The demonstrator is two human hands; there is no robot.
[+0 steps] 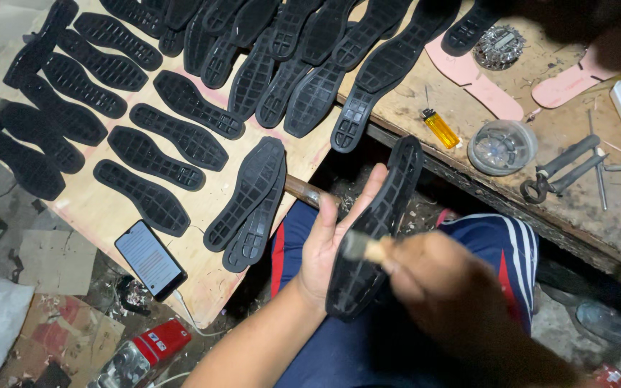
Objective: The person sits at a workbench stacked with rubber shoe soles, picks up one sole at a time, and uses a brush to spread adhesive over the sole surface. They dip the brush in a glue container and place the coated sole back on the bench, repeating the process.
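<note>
Left hand [328, 241] cradles black sole [376, 230], fingers wrapped behind; right hand [436, 276], blurred, clamped on brush [364, 248] touching sole above lap.

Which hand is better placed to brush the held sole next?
Right. The right hand already grips the brush, its tip at the black sole, while the left hand is occupied cradling that sole.

The left hand [328, 241] cradles a black shoe sole [375, 230] while the right hand [433, 276] presses a brush [361, 248] against it.
</note>
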